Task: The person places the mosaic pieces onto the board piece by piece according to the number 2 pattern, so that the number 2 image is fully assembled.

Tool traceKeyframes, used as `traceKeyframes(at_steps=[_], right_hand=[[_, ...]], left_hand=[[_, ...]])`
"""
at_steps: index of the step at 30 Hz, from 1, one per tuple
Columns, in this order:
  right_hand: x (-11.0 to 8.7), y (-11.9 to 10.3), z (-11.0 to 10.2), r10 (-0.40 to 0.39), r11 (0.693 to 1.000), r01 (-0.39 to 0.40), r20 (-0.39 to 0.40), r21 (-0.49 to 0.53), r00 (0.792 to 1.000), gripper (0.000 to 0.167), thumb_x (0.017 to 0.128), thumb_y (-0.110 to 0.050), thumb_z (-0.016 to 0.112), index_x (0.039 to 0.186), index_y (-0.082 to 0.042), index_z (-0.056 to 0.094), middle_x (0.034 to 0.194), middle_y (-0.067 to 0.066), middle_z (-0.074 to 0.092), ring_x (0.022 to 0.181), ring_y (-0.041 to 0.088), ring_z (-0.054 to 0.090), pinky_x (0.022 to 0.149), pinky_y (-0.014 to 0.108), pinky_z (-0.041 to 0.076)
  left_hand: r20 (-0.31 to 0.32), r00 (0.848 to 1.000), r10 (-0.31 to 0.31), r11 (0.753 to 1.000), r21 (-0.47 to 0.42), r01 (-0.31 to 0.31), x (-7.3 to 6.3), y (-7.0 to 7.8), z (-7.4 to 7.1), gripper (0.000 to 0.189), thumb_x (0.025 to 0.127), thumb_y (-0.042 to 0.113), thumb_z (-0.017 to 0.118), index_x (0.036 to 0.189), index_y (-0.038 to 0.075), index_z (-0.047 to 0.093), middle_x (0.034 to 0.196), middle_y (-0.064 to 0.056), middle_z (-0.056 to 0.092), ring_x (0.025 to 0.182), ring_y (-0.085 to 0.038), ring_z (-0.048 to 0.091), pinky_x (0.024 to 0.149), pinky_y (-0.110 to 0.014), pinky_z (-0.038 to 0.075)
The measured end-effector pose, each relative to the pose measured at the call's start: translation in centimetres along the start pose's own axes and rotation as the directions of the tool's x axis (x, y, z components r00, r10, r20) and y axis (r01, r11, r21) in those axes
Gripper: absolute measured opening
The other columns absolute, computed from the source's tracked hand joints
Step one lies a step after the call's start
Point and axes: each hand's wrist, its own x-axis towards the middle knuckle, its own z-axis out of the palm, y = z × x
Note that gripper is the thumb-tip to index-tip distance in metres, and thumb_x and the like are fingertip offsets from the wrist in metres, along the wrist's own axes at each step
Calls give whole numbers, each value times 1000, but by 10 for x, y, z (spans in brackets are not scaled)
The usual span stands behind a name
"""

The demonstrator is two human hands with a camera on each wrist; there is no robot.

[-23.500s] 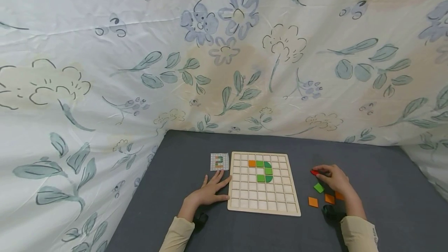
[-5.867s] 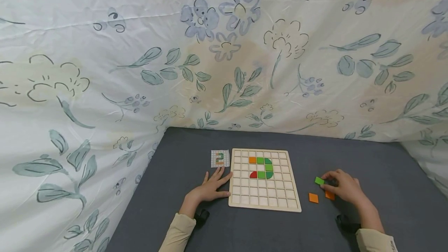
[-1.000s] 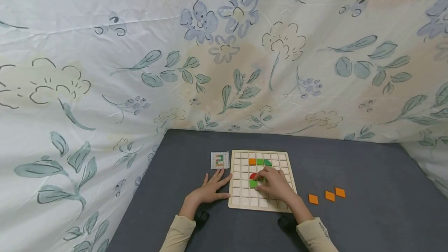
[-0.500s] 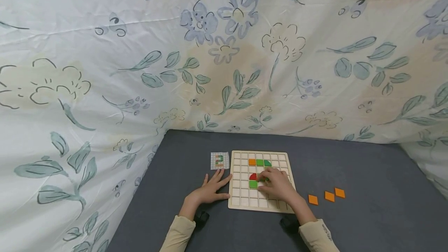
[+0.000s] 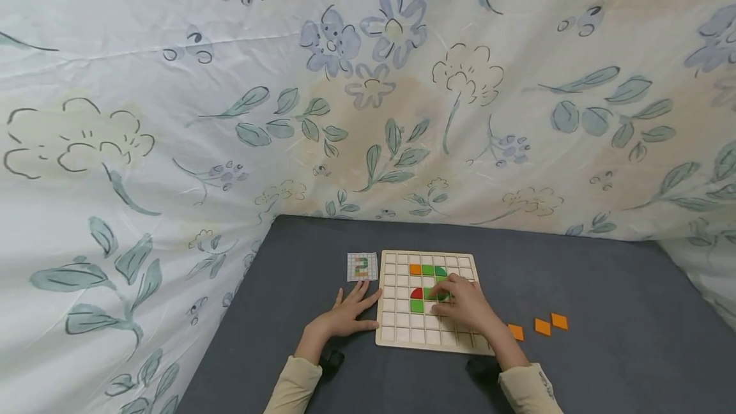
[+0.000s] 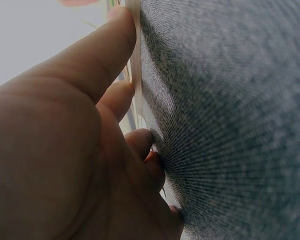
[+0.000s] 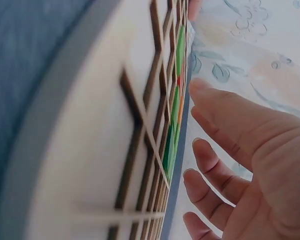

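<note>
A wooden grid board point(image 5: 402, 322) lies on the dark table. My left hand point(image 5: 342, 321) rests at its left edge with the fingers spread, and in the left wrist view the thumb point(image 6: 97, 60) touches the board's side. Over the board's right half hovers my right hand point(image 5: 464, 304), its fingers loosely bent and empty in the right wrist view. It partly hides the tiles beneath. To its left a green square tile point(image 5: 416, 306) sits in a cell just below a red quarter-circle tile point(image 5: 416, 294). An orange tile point(image 5: 415, 269) begins the upper row, followed by green pieces.
A small card point(image 5: 361, 267) printed with a coloured figure on a grid lies beyond my left hand. Three orange square tiles point(image 5: 542, 327) lie on the table to the right, one partly behind my right forearm. A flowered cloth point(image 5: 368, 114) hangs behind the table.
Since the oldest frame, the red quarter-circle and a green square have gone from the table onto the board. Within the last second, my right hand has drawn slightly rightward from the green square.
</note>
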Motion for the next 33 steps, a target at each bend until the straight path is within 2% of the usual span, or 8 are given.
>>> traceKeyframes(at_steps=[4, 10, 24, 33], right_hand=[[-3, 7, -6, -6, 1000, 7, -27, 30, 1000, 19, 76, -24, 77, 93, -20, 70, 89, -1, 58, 81, 18, 54, 74, 41, 32], [-11, 18, -14, 14, 998, -12, -28, 67, 1000, 19, 78, -24, 76, 95, -19, 69, 89, -2, 57, 81, 17, 52, 76, 41, 30], [-36, 42, -24, 2, 1000, -1, -77, 7, 997, 21, 77, -25, 76, 96, -21, 69, 85, -4, 54, 65, 11, 43, 68, 35, 23], [-44, 52, -29, 62, 997, -65, -60, -40, 996, 24, 74, -27, 78, 96, -24, 69, 89, -5, 55, 74, 12, 45, 70, 37, 27]], left_hand=[[-1, 1000, 4, 1000, 2, -4, -1, -1, 0, 71, 91, 44, 53, 149, 18, 22, 156, -14, 3, 143, -33, 0, 109, -62, -6], [0, 1000, -1, 1000, 2, 1, -1, -2, 0, 71, 91, 45, 53, 149, 19, 22, 156, -13, 4, 143, -32, 0, 109, -61, -6], [3, 1000, 11, 1000, 1, -11, 1, -3, 1, 71, 91, 44, 53, 150, 19, 22, 156, -13, 4, 143, -31, -2, 110, -60, -6], [-5, 1000, 18, 1000, -1, -18, 0, -4, 0, 71, 91, 45, 53, 149, 19, 23, 155, -14, 5, 143, -31, 0, 109, -62, -6]])
